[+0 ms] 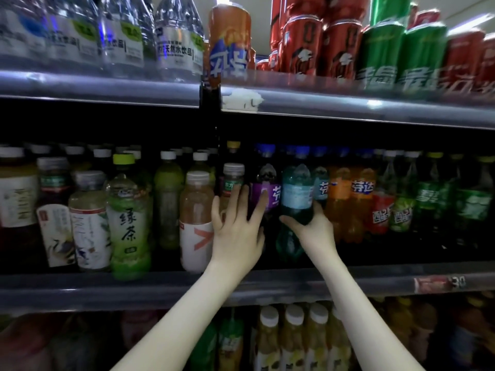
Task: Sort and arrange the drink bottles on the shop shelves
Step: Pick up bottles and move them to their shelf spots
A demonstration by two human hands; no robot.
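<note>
Right hand (312, 227) thumb hooks round the teal bottle (296, 195), other fingers hidden behind it; left hand (235, 234) fingers spread straight on the purple bottle (263, 200) beside it. Both stand upright, caps up, on the middle shelf (334, 283). Labels pretty blurry.

Left hand (235, 231) splayed open — right hand (312, 230) grips teal bottle (296, 194).
</note>
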